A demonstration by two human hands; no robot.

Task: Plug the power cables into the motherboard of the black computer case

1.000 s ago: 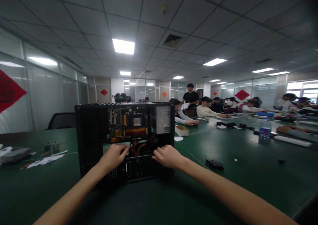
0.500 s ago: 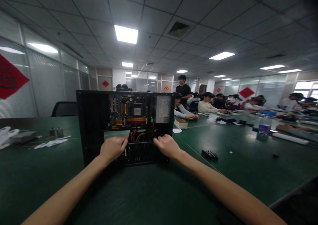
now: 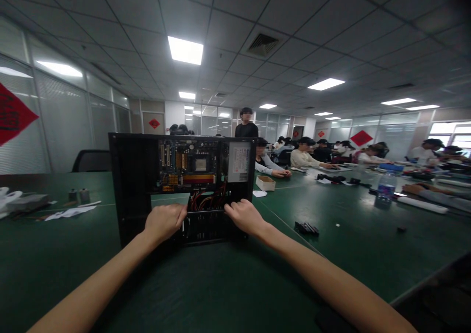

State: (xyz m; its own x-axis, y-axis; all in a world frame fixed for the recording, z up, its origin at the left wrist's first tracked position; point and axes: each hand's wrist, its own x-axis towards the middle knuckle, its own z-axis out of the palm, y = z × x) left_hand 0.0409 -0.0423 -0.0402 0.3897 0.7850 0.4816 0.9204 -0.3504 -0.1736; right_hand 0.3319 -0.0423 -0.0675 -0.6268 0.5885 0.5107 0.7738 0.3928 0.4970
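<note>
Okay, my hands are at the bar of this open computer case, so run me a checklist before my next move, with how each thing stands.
1. Computer case standing on the green table: ok, upright, open side facing you.
2. Left hand at the crossbar: ok, curled by its left end.
3. Right hand at the crossbar: ok, curled by its right end.
4. Both hands clear of the cables: cannot tell, fingertips are hidden.
5. Loose black part apart from the case: ok, lying to its right.

The one camera, worn on the head, faces forward across the table [image 3: 206, 284], near the open computer case [image 3: 134, 176], taking in the ceiling [image 3: 140, 14] above.
</note>
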